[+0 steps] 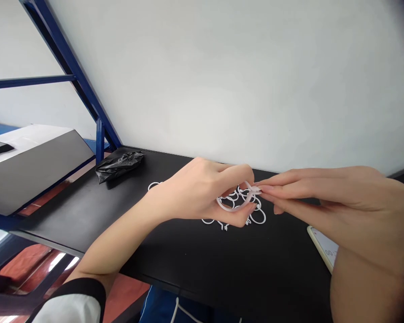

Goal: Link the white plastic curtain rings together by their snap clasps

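Observation:
Above the black table, my left hand [212, 193] is closed around a white plastic curtain ring [230, 209], its thumb and index finger curled along the loop. The fingertips of my right hand [323, 193] pinch the same ring at its clasp end, on the right side of the loop. Whether that clasp is fastened, I cannot tell. Behind and below my left hand lie several more white curtain rings [258, 217] in a loose pile, partly covered by the hand.
On the black table [222, 264], a crumpled black plastic bag [119, 167] lies at the far left. A phone [325, 244] rests at the right, partly behind my right forearm. Blue metal framing [70, 67] rises at the left, and a pale wall [239, 89] stands behind the table.

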Tool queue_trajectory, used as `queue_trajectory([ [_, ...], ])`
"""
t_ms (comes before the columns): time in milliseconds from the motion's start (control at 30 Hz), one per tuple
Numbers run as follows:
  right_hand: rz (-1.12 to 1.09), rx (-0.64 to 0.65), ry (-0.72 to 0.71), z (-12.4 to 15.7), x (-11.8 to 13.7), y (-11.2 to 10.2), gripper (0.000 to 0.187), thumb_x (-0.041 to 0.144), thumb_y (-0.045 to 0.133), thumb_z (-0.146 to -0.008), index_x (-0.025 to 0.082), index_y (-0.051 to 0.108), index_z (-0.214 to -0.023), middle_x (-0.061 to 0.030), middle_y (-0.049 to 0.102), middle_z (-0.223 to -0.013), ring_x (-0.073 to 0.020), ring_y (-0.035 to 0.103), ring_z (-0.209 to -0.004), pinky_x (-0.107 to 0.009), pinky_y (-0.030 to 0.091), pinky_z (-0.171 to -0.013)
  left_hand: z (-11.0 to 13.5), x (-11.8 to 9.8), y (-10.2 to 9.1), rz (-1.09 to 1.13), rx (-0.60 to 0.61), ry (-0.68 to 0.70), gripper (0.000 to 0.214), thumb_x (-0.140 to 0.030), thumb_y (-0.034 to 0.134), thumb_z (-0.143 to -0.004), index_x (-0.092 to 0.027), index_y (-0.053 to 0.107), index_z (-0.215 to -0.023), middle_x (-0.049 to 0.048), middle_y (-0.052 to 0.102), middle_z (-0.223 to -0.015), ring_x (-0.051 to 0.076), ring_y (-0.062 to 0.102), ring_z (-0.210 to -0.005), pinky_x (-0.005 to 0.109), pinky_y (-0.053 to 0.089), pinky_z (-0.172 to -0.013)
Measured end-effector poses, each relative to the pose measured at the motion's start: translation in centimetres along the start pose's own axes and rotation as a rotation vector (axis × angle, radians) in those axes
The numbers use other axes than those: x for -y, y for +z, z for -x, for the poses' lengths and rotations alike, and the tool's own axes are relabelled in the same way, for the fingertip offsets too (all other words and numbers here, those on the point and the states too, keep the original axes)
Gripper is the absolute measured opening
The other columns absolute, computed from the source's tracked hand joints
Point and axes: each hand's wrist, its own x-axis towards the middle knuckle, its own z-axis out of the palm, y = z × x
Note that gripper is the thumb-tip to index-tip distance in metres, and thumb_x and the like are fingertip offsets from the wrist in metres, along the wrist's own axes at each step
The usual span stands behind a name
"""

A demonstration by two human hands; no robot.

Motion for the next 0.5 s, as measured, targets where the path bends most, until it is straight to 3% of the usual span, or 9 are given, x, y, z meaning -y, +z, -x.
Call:
queue_trajectory([
  [500,0.021,-0.001,0.039,-0.08,0.19,0.03,0.025,0.012,0.072,-0.082,0.036,0.078,-0.086,0.0060,0.078,-0.084,-0.0148,0.072,-0.057,-0.027,0.060,-0.047,-0.04,-0.04,-0.15,-0.024,0.012,0.019,0.011,-0.026,0.058,-0.085,-0.018,0.051,-0.083,-0.0076,0.051,-0.057,0.006,0.045,-0.048,0.017,0.036,-0.044],
])
